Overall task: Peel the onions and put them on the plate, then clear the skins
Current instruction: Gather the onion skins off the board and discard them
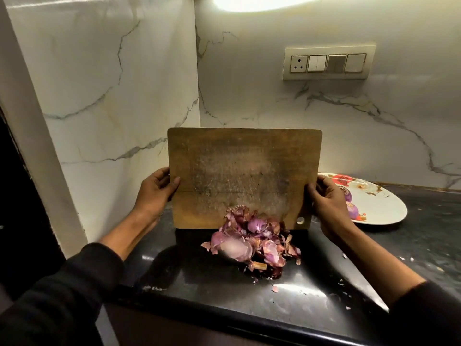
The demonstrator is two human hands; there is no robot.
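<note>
A wooden cutting board (243,171) stands tilted up on its near edge on the black counter. My left hand (156,189) grips its left side and my right hand (329,203) grips its right side. A heap of purple onion skins (252,239) lies at the board's lower edge, spilling onto the counter. Peeled onions (349,203) sit on the white flowered plate (384,208) to the right, partly hidden behind my right hand.
The black counter (204,270) carries scattered skin flakes near its front edge and on the right. Marble walls close in on the left and behind. A switch panel (328,62) is fixed to the back wall.
</note>
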